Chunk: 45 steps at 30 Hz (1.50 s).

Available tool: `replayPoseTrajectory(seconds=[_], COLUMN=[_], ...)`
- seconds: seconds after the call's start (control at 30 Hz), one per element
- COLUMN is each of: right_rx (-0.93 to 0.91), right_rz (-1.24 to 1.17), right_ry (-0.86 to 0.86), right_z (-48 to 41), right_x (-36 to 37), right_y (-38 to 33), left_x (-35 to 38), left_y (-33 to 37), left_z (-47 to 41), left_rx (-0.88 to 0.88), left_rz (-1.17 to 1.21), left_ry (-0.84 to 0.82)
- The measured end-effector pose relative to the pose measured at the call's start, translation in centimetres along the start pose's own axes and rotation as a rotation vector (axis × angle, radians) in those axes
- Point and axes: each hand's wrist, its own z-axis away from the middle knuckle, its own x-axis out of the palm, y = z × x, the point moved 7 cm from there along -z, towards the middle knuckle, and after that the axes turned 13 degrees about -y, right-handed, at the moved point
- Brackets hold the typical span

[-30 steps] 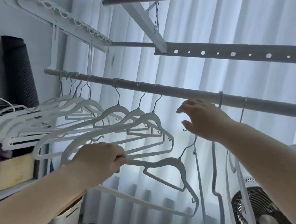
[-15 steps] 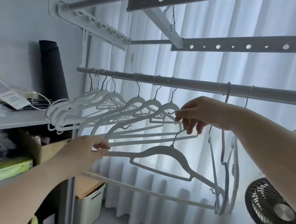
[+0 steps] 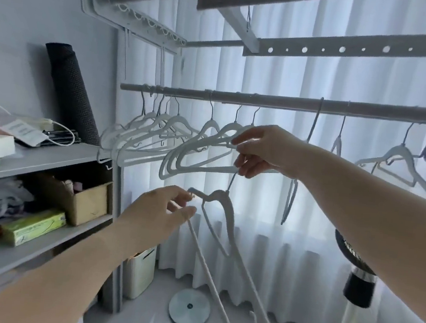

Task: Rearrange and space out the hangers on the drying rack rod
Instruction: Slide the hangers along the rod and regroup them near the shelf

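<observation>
- Head view: the right hand [image 3: 263, 150] is just below the rod [image 3: 265, 100], next to the last of the hangers [image 3: 157, 131] bunched at the left end. Its fingers [image 3: 245, 168] are curled round the hook of the loose hanger [image 3: 221, 194].
- The loose hanger is off the rod. It hangs from that hand, tilted steeply, with its long end pointing at the floor.
- The left hand [image 3: 159, 208] is lower, fingers [image 3: 180, 194] loosened and spread. They at most brush the hanger's top end. The hand is blurred, but I see no grip.
- Half a second ago the left hand gripped the hanger's shoulder and held it nearly level. That grip has gone, the weight has passed to the right hand, and the hanger has swung down.
- A second ago the right hand was open and reaching up by the rod. It now pinches the hook.
- For the task, the hanger is now held in one hand and can probably be hooked on the bare stretch of rod toward the right hangers [image 3: 401, 157].
- The left bunch is as tightly packed as before, so most of the spacing is probably still to do.
</observation>
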Motion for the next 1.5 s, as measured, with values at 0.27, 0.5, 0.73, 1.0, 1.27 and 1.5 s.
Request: replayPoseTrajectory(seconds=[0.27,0.5,0.73,1.0,1.27,1.5], right_rx=[-0.042,-0.029,0.221,0.378,0.197,0.243], right_rz=[-0.197,-0.071,0.802,1.098,1.262,1.286], right_ry=[0.073,0.155,0.309,0.198,0.484,0.479], right_z=[1.4,2.7,1.8,0.0,-1.1,-3.5], right_x=[2.4,0.8,-3.9,-8.2,-15.4,-19.6], right_y=[-1.4,-1.4,2.0,5.3,2.7,2.1], left_x=[3.5,3.1,1.9,0.1,-1.9,-1.5], left_y=[2.0,2.8,2.4,3.7,8.5,11.2], left_z=[2.5,1.4,-1.7,-8.4,-15.1,-19.8], left_rx=[-0.07,-0.014,-0.064,-0.059,0.001,0.009], left_rz=[0.03,-0.066,-0.079,-0.07,-0.017,0.002], left_ry=[-0.233,-0.154,-0.097,0.0,0.092,0.108])
